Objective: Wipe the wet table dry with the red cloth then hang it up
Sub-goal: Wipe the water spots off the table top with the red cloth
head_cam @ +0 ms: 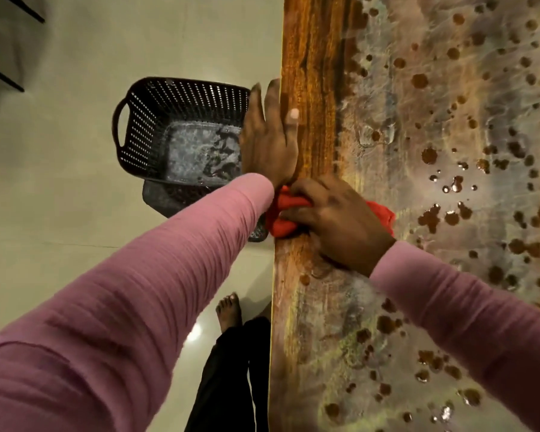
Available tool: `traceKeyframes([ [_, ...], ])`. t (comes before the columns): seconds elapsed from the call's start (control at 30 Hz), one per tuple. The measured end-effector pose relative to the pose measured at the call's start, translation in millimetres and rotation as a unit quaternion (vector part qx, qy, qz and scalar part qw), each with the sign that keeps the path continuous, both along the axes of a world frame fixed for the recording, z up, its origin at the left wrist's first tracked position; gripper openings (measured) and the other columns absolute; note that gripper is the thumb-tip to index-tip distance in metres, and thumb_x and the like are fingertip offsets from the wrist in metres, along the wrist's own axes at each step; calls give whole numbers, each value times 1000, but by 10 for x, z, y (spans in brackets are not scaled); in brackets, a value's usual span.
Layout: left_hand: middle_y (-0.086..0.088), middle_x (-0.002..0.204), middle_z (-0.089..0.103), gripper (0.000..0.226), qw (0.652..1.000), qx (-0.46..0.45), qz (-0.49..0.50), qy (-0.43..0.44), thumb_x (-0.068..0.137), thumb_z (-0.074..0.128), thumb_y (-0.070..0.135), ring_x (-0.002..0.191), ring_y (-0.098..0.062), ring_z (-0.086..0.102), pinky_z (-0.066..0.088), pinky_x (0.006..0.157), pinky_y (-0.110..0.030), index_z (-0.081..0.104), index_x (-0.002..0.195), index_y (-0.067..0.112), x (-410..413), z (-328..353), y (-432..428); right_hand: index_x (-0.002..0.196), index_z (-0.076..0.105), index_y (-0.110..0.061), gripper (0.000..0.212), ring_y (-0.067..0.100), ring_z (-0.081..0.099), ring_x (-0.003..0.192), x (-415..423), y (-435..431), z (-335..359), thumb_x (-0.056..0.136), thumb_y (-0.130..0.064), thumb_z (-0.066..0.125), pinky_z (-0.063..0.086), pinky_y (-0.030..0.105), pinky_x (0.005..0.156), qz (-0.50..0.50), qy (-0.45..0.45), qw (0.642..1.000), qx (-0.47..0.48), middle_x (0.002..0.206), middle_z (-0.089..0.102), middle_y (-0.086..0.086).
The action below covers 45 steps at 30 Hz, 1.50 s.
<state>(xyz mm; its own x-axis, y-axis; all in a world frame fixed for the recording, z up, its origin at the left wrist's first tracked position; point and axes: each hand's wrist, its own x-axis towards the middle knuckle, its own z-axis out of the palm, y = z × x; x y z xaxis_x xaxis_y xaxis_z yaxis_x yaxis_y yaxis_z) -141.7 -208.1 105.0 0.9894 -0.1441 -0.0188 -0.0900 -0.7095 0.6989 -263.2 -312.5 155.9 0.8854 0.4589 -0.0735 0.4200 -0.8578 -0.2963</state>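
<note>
**Right hand** (334,213): fingers curled over and grasping the red cloth (282,221). The cloth is a soft, bunched wad pressed onto the table (312,57) at its edge, with a small part overhanging. One crumpled corner shows past the back of the hand, farther in on the table.

**Left hand** (268,135): released, grasping nothing. The fingers lie straight and flat along the side of the table's edge and the thumb rests on the tabletop. The wrist is just beside the cloth.

**Sleeves** (138,291): pink ribbed knit on both arms.

**Table:** a flat slab with a straight edge. A band of brown wood grain runs along the edge. Inward from it the surface is glossy, smeared grey and dotted with round brown spots. Water droplets (455,182), small and shining, bead on the table inward of the right hand.

**Off the table's edge:** a floor (60,182) of pale, smooth tile. On it stands a dark plastic basket (156,120), rectangular with rounded corners, perforated walls and a loop handle. A bare foot (229,310) and dark trouser cloth (231,369) show close beside the table's edge.
</note>
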Motion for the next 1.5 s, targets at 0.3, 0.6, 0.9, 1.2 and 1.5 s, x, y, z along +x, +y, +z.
traceKeyframes([
  [0.3,-12,160,14,54,999,-7,35,1,102,30,38,146,-29,18,25,114,-51,20,153,21,-34,-36,14,113,68,-28,39,24,49,101,-534,134,-45,76,-17,73,41,37,76,120,24,992,19,122,59,4],
  [0.6,-11,159,20,53,999,20,28,-15,101,30,37,145,-29,22,28,113,-50,22,152,21,-30,-40,12,106,72,-25,36,27,49,99,-291,97,-20,72,-15,71,45,41,79,-23,-3,1000,20,120,58,5],
  [0.9,-11,155,28,53,998,52,17,-29,100,28,39,137,-29,35,36,106,-50,26,149,20,-36,-29,2,107,71,-24,35,27,54,94,-801,184,18,73,-17,72,49,39,74,-46,27,998,39,117,60,6],
  [1.2,-12,159,21,55,989,104,-68,-77,100,32,42,144,-32,20,19,114,-51,25,151,23,-387,111,49,114,67,-23,35,28,56,95,-1308,864,100,79,-18,64,56,45,72,-269,77,958,60,116,52,7],
  [1.5,-13,160,14,55,985,98,-126,-59,99,36,39,146,-35,11,6,117,-53,28,150,23,-1091,4,223,113,69,-26,35,34,55,98,-1407,735,63,81,-17,60,53,41,73,-478,11,878,36,118,53,11],
])
